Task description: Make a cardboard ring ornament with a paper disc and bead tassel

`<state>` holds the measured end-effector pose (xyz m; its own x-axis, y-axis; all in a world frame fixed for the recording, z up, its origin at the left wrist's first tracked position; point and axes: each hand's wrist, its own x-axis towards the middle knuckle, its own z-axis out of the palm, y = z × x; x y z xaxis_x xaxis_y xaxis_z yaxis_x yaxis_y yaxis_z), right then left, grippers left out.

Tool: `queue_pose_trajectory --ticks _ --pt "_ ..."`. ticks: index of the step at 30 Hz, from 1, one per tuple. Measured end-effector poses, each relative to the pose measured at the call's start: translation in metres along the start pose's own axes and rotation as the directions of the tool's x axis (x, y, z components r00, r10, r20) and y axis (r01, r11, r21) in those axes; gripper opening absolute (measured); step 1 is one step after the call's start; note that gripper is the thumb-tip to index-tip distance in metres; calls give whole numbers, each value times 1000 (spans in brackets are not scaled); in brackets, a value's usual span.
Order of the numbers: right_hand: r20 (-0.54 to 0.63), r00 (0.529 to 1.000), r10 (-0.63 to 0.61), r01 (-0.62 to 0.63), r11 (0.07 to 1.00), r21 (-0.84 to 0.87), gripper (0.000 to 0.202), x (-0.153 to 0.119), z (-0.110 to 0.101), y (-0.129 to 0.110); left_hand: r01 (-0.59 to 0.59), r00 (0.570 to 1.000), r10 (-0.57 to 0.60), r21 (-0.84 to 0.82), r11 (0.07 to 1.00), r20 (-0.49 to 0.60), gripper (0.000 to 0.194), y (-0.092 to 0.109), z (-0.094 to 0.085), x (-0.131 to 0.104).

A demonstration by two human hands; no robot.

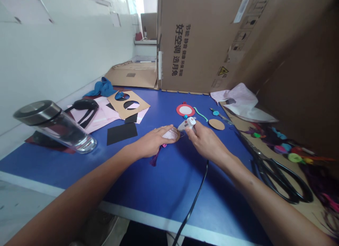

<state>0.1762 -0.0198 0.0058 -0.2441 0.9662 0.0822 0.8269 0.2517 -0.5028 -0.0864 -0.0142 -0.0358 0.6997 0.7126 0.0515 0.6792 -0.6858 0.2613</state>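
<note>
At centre frame, my left hand [151, 142] presses the tasselled disc [171, 133] flat, fingers spread; probably light, stiff card, best held by its rim. My right hand [208, 140] closes around the white glue gun [188, 123].

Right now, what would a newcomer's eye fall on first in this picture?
Probably the huge cardboard box with large Chinese print, standing behind the blue table. Next, the glass bottle with its metal lid, tilted in the view at the left, and the large black scissors at the right. Between them, the right hand holds a white glue gun.
</note>
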Motion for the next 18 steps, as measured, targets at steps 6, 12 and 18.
queue_pose_trajectory --ticks 6,12,18 --pt "19 1000 2 -2 1000 -8 24 -4 -3 -3 -53 997 53 1 999 -61 86 -5 5 -1" --pt "30 999 15 -15 1000 -16 26 -8 -6 -6 -39 999 39 -14 999 -34 93 -6 5 -1" --pt "33 999 11 -11 1000 -27 27 -12 -7 -6 -27 999 27 -32 999 -18 94 -5 4 -1"
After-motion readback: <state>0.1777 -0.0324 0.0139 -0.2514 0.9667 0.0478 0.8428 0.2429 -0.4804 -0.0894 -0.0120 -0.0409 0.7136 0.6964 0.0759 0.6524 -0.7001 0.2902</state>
